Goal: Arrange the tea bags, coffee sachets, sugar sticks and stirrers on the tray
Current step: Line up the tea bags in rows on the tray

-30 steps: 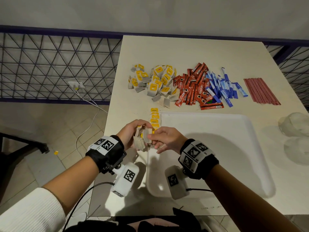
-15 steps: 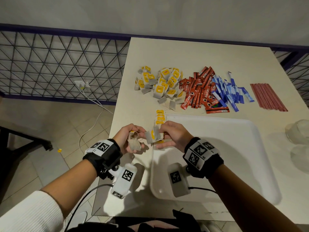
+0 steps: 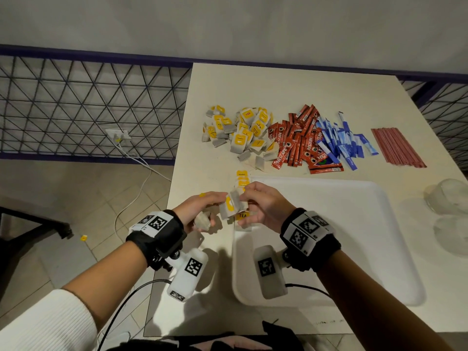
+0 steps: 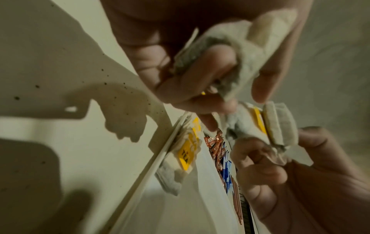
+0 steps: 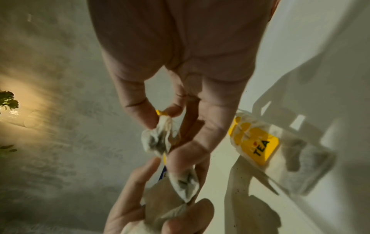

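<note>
My left hand (image 3: 209, 211) grips a small bunch of tea bags (image 3: 202, 221) just left of the white tray (image 3: 342, 249); the left wrist view shows its fingers curled round one tea bag (image 4: 242, 47). My right hand (image 3: 249, 206) pinches a couple of tea bags with a yellow tag (image 3: 233, 205) over the tray's left rim, seen too as tea bags (image 5: 160, 139). The two hands nearly touch. A row of tea bags (image 3: 242, 177) lies along the tray's left edge, one with a "TEA" tag (image 5: 258, 147).
On the table behind the tray lie a tea bag pile (image 3: 240, 133), red coffee sachets (image 3: 296, 143), blue sugar sticks (image 3: 339, 140) and red stirrers (image 3: 397, 145). Clear glass pieces (image 3: 448, 196) stand at the right edge. The table's left edge drops to the floor by a wire fence.
Half a second ago my hands were apart, each with its own tea bags. They have come together again, the left fingers reaching the bags in my right hand.
</note>
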`<state>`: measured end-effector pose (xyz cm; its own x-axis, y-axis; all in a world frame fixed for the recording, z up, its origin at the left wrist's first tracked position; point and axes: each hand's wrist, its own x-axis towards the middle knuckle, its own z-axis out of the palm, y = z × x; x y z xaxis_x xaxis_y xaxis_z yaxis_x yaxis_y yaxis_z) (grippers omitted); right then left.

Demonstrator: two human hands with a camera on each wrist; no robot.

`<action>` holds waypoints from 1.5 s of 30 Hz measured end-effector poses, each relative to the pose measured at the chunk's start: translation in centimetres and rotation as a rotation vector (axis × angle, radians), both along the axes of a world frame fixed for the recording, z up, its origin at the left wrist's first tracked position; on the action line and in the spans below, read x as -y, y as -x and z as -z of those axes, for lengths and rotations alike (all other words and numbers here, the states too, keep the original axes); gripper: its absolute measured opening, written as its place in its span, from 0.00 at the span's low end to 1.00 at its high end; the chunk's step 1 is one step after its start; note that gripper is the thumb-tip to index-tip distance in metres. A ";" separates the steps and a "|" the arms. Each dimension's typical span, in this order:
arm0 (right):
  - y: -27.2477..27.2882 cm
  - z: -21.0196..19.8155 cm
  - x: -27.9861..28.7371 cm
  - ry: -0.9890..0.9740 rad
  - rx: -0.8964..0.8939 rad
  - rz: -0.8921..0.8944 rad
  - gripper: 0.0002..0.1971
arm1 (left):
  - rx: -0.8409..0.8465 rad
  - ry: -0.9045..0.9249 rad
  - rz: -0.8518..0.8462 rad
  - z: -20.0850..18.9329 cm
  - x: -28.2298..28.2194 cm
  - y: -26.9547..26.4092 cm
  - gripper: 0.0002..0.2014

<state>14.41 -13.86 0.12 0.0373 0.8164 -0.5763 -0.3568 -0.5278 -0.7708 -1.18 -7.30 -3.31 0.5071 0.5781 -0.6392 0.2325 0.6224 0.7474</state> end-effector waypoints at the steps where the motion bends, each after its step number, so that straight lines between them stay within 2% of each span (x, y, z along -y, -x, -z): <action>1: 0.1 -0.1 0.0 -0.004 -0.003 0.001 0.10 | 0.003 -0.022 0.026 0.2 -0.1 0.1 0.09; 4: 0.2 -0.1 0.0 -0.008 0.025 0.015 0.11 | 0.004 -0.041 0.060 0.4 -0.1 0.3 0.03; 8: 0.3 0.2 0.1 -0.031 0.068 -0.001 0.11 | 0.027 -0.040 0.157 0.6 0.1 0.4 0.19; 11: 0.4 0.4 0.2 -0.045 0.109 -0.042 0.09 | 0.031 -0.032 0.226 0.7 0.3 0.6 0.18; 14: 0.3 0.5 0.3 -0.063 0.111 -0.030 0.07 | 0.036 -0.042 0.259 1.2 0.4 0.7 0.24; 16: 0.1 0.6 0.4 -0.090 0.151 -0.009 0.09 | 0.037 -0.041 0.257 1.5 0.4 1.0 0.27; 20: -0.3 0.8 0.4 -0.131 0.196 0.015 0.12 | -0.006 -0.068 0.254 1.5 0.5 1.5 0.18; 23: -0.7 0.8 0.4 -0.135 0.226 0.017 0.13 | -0.023 -0.058 0.159 1.6 0.4 1.8 0.10; 31: -1.3 1.2 0.5 -0.138 0.317 -0.114 0.13 | 0.008 -0.084 -0.024 0.5 0.4 1.4 0.13; 35: -1.4 1.3 0.7 -0.139 0.303 -0.178 0.13 | 0.051 -0.119 0.041 -0.3 1.1 0.2 0.10; 37: -1.5 1.3 0.8 -0.140 0.268 -0.169 0.13 | 0.032 -0.147 0.066 -0.5 1.4 -0.4 0.04; 42: -1.8 1.4 1.2 -0.129 0.180 -0.176 0.17 | -0.068 -0.179 -0.015 -0.1 1.3 -0.9 0.07; 45: -2.2 1.4 1.6 -0.100 0.191 -0.248 0.15 | -0.080 -0.159 -0.047 0.0 1.1 -0.7 0.12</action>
<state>16.57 -15.42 -1.27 -0.0694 0.8662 -0.4949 -0.0708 -0.4991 -0.8636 -0.46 -8.40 -3.28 0.4284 0.6973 -0.5747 0.2680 0.5093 0.8178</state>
